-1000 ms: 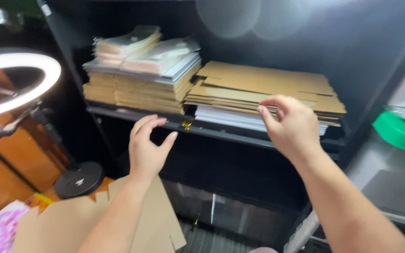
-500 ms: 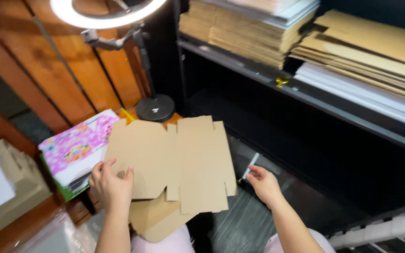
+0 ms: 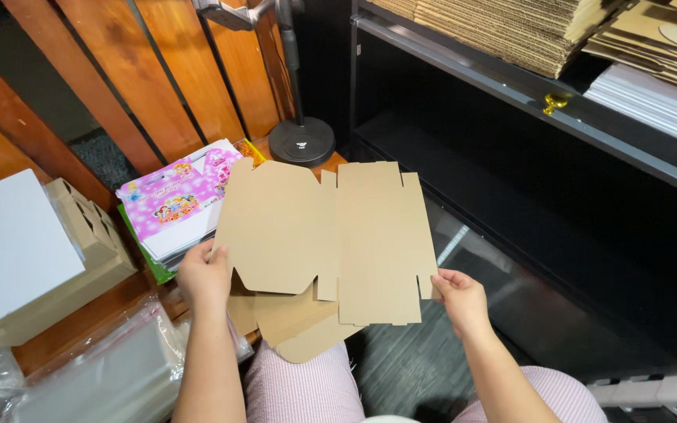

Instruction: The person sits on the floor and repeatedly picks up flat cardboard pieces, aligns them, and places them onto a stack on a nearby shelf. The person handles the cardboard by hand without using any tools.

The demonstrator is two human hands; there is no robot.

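Observation:
A flat, unfolded brown cardboard box blank [image 3: 331, 235] is held spread out over my lap. My left hand [image 3: 204, 274] grips its left edge and my right hand [image 3: 457, 296] pinches its lower right corner tab. More flat cardboard blanks [image 3: 295, 333] lie underneath it on my knees.
A pink printed package [image 3: 178, 200] and a white-topped cardboard box [image 3: 33, 258] lie at the left, with clear plastic bags [image 3: 95, 376] below. A lamp stand base [image 3: 301, 141] sits by wooden slats. A black shelf [image 3: 526, 86] on the right carries stacks of flat cardboard [image 3: 511, 23].
My view dropped from the shelf to my lap. Both hands came down from the shelf and took hold of the flat cardboard blank, which now sits squarer in front of me.

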